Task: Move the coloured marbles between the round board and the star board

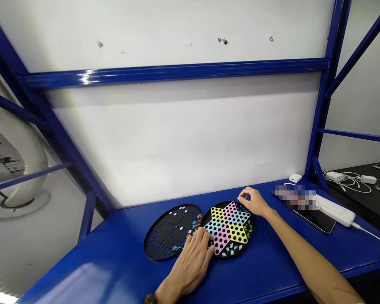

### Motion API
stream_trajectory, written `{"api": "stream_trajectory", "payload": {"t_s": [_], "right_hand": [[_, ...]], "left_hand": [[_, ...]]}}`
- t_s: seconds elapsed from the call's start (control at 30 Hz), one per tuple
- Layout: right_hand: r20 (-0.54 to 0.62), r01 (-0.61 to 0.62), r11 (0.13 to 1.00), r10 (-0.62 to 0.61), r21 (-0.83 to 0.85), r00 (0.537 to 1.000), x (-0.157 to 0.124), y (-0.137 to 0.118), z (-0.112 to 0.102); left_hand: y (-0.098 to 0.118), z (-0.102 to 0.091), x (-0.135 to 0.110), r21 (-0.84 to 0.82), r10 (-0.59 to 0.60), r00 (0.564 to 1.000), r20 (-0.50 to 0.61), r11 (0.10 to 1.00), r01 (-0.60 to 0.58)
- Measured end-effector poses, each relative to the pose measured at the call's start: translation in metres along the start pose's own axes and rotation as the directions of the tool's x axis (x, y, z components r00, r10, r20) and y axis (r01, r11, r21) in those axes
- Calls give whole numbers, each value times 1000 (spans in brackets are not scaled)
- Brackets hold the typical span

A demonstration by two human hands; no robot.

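A round Chinese checkers board [237,232] with a pink, yellow and blue star of holes lies flat on the blue surface. Glass marbles [232,250] fill the black spaces around the star. To its left is a round black tray [164,230] with rows of holes, some small white discs and coloured marbles along its right side. My left hand [193,255] lies over the meeting edges of tray and board, fingers slightly bent and thumb apart; the fingertips' undersides are hidden. Above the board's upper right rim, my right hand [255,202] has thumb and forefinger pinched; anything between them is too small to see.
A blue metal frame [177,74] with white panels rises behind the surface. At the right lie a phone [318,221], a white power bank [335,210] with a cable, and a small white case [295,177]. Chargers and cords [345,177] rest on a dark table beyond.
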State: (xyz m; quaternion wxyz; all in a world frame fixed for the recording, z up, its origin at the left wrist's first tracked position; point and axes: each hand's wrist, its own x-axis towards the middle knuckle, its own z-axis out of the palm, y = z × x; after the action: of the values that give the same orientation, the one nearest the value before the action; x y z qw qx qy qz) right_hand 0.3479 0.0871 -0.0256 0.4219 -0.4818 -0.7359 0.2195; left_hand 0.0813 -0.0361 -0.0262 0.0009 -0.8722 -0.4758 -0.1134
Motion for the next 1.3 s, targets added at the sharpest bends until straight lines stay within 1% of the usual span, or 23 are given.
{"api": "stream_trajectory", "payload": {"t_s": [0.17, 0.23, 0.47, 0.6, 0.8, 0.93, 1.13, 1.3], "right_hand": [[1, 0, 1000, 0, 0, 1000, 0, -1, -1], [2, 3, 1000, -3, -2, 1000, 0, -1, 0], [16, 9, 1000, -9, -3, 1000, 0, 3, 2], [24, 13, 1000, -13, -7, 1000, -1, 3, 3], [66, 34, 999, -32, -24, 997, -3, 1, 5], [59, 38, 998, -35, -40, 998, -2, 6, 8], [81, 29, 999, -25, -44, 996, -3, 7, 8], [87, 32, 998, -27, -57, 996, -4, 7, 7]], "left_hand": [[1, -6, 5, 123, 47, 998, 29, 991, -50], [0, -6, 7, 133, 70, 997, 39, 988, -74], [-1, -3, 7, 106, 72, 997, -6, 992, -71], [-1, -3, 7, 55, 88, 996, -9, 995, -88], [-4, -3, 9, -2, 50, 999, 1, 999, -50], [-5, -5, 12, -18, 51, 998, 41, 999, -50], [-15, -4, 21, -88, 128, 989, 76, 989, -121], [-25, 5, 32, -17, 176, 974, 145, 984, -175]]}}
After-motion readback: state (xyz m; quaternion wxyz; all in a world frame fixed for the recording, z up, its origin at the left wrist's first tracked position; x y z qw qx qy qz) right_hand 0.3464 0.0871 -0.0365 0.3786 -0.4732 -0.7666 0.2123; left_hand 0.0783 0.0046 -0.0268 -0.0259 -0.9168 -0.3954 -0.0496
